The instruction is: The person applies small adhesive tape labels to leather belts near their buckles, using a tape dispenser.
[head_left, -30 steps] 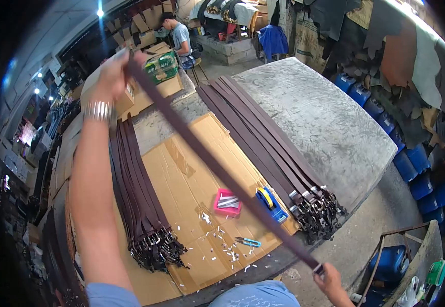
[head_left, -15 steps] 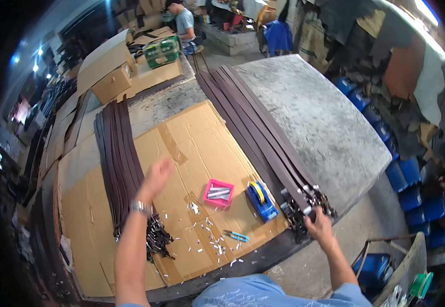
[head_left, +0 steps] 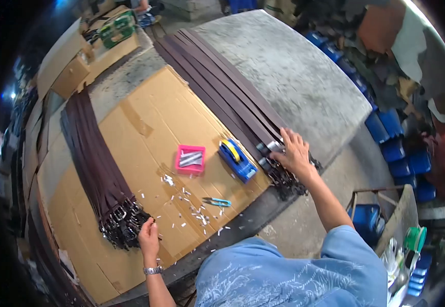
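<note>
My left hand (head_left: 149, 239), with a metal watch on its wrist, is at the buckle end of the left stack of dark brown belts (head_left: 95, 148). Its fingers are closed at the edge of the black and silver buckles (head_left: 122, 225), apparently on one of them. My right hand (head_left: 295, 153) lies over the buckle end of the right stack of belts (head_left: 222, 87), fingers stretched and apart. Beneath and beside it are dark buckles (head_left: 286, 185) and silver-grey pieces on the straps. What its palm touches is hidden.
Between the stacks, a cardboard sheet (head_left: 130, 148) bears a pink tray (head_left: 190, 172) of silver strips, a blue tape dispenser (head_left: 237, 161), blue thread snips (head_left: 217, 202) and scattered white scraps (head_left: 194, 215). A green package (head_left: 116, 30) stands far left. Blue containers (head_left: 401, 166) line the right side.
My left hand has come down from above the cardboard to the left stack's buckles. My right hand has moved up over the straps and spread its fingers. The view has tilted downward.
</note>
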`<state>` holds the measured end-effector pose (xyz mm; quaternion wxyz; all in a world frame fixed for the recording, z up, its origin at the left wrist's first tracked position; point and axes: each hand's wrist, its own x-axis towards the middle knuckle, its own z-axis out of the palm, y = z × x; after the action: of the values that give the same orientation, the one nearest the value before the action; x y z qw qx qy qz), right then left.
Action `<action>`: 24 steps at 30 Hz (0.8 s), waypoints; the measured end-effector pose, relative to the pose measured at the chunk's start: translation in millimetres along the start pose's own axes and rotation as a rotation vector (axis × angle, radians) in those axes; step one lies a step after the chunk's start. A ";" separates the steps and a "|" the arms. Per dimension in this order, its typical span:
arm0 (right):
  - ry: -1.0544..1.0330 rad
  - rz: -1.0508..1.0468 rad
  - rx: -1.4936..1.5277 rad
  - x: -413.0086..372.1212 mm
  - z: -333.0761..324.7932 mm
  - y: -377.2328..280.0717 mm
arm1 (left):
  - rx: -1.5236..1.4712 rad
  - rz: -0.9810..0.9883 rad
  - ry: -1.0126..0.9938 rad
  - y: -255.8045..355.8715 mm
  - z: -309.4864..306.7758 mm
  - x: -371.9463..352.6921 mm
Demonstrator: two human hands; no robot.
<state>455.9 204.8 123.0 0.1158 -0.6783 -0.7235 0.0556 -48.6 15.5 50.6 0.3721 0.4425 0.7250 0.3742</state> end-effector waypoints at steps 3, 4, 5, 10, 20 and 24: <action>0.162 0.024 -0.064 -0.1 -6.1 11.4 | 0.032 -0.012 0.012 2.3 -1.8 -19.6; 0.158 0.028 -0.062 -4.0 -6.1 11.2 | 0.042 -0.021 0.024 -0.1 -3.5 -26.0; 0.259 -0.017 -0.050 -7.0 -6.5 10.0 | 0.046 -0.020 0.022 -6.0 -3.4 -31.3; 0.258 -0.066 -0.089 -32.0 19.8 -3.8 | 0.177 0.014 0.035 -29.1 14.2 -47.2; 0.041 -0.106 -0.110 -51.8 7.1 -38.4 | 0.197 0.076 0.161 -16.9 29.1 -72.3; 0.159 -0.212 -0.060 -81.7 17.3 -50.6 | 0.215 0.008 0.303 -20.0 3.4 -67.6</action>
<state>407.0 121.2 110.8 0.1577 -0.6033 -0.7811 -0.0324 -30.4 -52.5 45.7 0.2079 0.4211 0.8068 0.3586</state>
